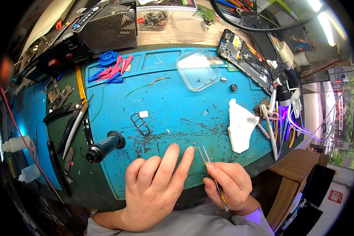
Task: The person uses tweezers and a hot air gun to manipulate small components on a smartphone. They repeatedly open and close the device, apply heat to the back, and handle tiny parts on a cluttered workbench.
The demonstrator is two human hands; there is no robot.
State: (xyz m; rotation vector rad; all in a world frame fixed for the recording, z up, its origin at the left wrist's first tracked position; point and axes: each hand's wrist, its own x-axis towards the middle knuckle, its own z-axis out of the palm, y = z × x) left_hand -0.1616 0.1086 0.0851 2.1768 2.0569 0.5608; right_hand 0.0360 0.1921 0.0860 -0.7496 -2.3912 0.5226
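Note:
My right hand (231,185) pinches a pair of metal tweezers (203,156), whose two prongs point away from me and stand slightly apart. At their tips lies a tiny silvery part (197,148), too small to name, with the fingertip of my left hand (155,188) beside it. The left hand's fingers reach forward, spread and loosely bent, and seem to hold nothing. Both hands are over the blue work mat (157,106). To the left of them stands a dark teal cylindrical tool (105,147), tilted. Beyond it lie a thin black frame (141,124) and a small white square piece (144,114).
A white cloth (240,126) lies on the right, below an opened phone (246,59). Farther back are a clear plastic box (198,70) and pink and blue pieces (113,70). Pliers (63,112) and a pointed knife (75,126) flank the mat's left.

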